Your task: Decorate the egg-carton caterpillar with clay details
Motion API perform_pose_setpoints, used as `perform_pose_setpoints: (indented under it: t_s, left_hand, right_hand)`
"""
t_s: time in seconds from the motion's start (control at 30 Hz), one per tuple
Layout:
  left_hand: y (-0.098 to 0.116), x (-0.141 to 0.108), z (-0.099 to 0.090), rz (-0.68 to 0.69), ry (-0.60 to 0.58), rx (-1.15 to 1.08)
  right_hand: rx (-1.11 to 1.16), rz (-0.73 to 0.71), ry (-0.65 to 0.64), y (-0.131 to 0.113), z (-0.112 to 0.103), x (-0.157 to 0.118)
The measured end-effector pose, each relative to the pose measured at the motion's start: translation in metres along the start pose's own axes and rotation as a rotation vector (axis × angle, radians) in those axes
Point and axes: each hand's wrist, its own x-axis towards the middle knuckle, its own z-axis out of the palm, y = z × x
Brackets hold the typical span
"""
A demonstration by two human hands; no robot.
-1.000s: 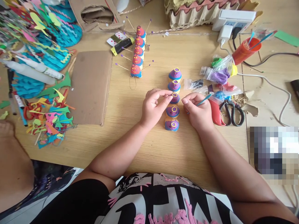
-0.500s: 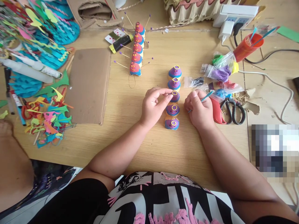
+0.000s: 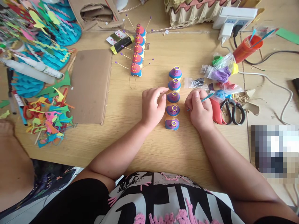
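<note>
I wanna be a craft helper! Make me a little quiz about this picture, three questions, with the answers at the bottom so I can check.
1. Count: how many purple bumps are in the row?

2. Pick one: where is the blue stick that sits nearest the row?
a) in the left hand
b) in the right hand
c) in the orange cup

3. Fill the gap: every bump in that row has a ____ ring on it.

Key:
1. Five.
2. b, the right hand holds it.
3. Yellow.
</note>
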Motion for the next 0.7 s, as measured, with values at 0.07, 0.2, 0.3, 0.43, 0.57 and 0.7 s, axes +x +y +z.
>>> perform_pose_setpoints:
  t_s: [0.07,0.2,0.3,0.43,0.57,0.7]
  left_hand:
    - [0.0,-0.003,0.001,-0.022,-0.033,0.069]
    - [0.002,-0.007,0.004,-0.108,-0.06,0.123]
    - [0.003,-0.008,0.005,-0.124,-0.08,0.131]
    - [0.003,-0.008,0.005,-0.132,-0.098,0.146]
    - [0.002,-0.006,0.004,-0.136,-0.087,0.09]
    - [0.001,-0.005,0.003,-0.121,-0.08,-0.011]
  right_hand:
    - [-0.057,-0.045,0.019,-0.002,0.0,-0.001]
    - [-0.138,-0.088,-0.018,-0.004,-0.001,-0.002]
    - [-0.134,-0.07,-0.07,-0.005,-0.001,-0.002]
    - [-0.116,-0.043,-0.151,-0.009,0.002,-0.003]
    - [-0.11,-0.032,-0.169,-0.012,0.004,-0.004]
    - [-0.019,-0.003,-0.139,-0.007,0.003,-0.003]
